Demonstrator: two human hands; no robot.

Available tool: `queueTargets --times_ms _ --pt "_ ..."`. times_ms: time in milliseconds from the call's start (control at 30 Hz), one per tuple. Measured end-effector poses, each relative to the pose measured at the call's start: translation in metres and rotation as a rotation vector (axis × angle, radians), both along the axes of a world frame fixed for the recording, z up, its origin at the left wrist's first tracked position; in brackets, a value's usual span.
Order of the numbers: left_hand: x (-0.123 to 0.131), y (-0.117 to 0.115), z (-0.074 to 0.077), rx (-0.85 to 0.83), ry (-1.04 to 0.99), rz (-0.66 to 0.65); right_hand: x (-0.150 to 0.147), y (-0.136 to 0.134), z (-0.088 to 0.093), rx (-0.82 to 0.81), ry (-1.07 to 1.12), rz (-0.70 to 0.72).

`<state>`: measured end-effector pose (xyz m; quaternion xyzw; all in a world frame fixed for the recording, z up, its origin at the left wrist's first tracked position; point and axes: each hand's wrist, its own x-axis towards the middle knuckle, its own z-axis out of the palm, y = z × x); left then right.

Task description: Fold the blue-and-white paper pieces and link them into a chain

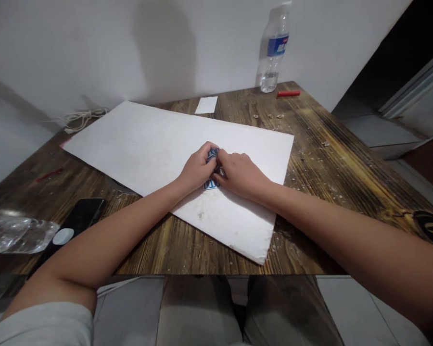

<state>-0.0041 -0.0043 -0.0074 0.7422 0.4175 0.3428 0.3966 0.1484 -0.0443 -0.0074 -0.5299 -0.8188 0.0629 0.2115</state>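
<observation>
My left hand (197,166) and my right hand (240,173) meet over a large white board (147,139) on the table. Fingers of both hands are curled in and pressed close around a small blue-and-dark patterned piece (212,154). Its exact kind cannot be made out, as the fingers hide most of it. Just below the hands, a blue line pattern (211,184) shows against the white board; whether it belongs to the same piece is unclear.
A clear plastic bottle (274,53) stands by the wall, near a red stick-like object (288,93). White paper (206,105) lies behind the board. At left are a white cable (84,115), a dark phone (81,216) and another clear bottle (18,233). Crumbs dot the wooden table (310,178).
</observation>
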Motion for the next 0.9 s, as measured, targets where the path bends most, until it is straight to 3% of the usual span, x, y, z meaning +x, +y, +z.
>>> queueTargets --times_ms 600,900 --pt "-0.0004 -0.0001 0.0004 0.028 -0.014 -0.017 0.0021 0.0019 -0.0037 0.002 0.008 0.007" --pt "0.001 -0.0007 -0.0013 -0.035 -0.079 -0.002 0.0024 0.0017 -0.0021 -0.006 0.024 0.009"
